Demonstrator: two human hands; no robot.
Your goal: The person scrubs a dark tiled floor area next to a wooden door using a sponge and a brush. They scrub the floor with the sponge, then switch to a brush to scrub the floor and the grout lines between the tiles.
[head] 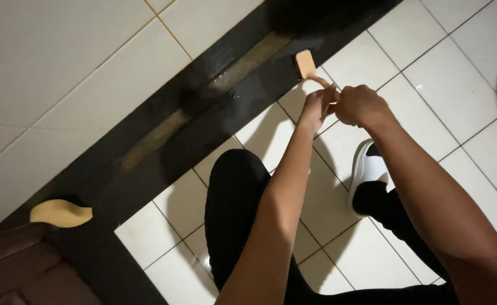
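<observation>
A person crouches over a white tiled floor [457,85], seen from above their own head. Both bare forearms reach forward and the hands meet near the middle of the floor's upper edge, where the white tiles give way to a wide black strip [203,121] running diagonally from lower left to upper right.

The left hand [318,106] and the right hand [360,105] are pressed close together, fingers curled tight around the thin handle of a small brush [305,64]. Its tan, rectangular head sticks out just beyond the fingers and rests on the black strip at its border with the white tiles. The handle is almost wholly hidden inside the two fists, so exactly how each hand grips it cannot be told.

The black strip looks wet and shiny near the brush head, and a duller brownish band runs along its middle. On the far side of the strip lie larger pale tiles with thin tan grout lines.

Below the hands, the person's knees in black trousers [234,209] fill the lower middle of the view. A white shoe [367,169] with a dark opening stands flat on the white tiles just under the right forearm.

Well apart from the hands, near the lower left corner, a yellow, curved sponge-like piece [61,213] lies at the end of the black strip, beside a dark brown surface [17,271].
</observation>
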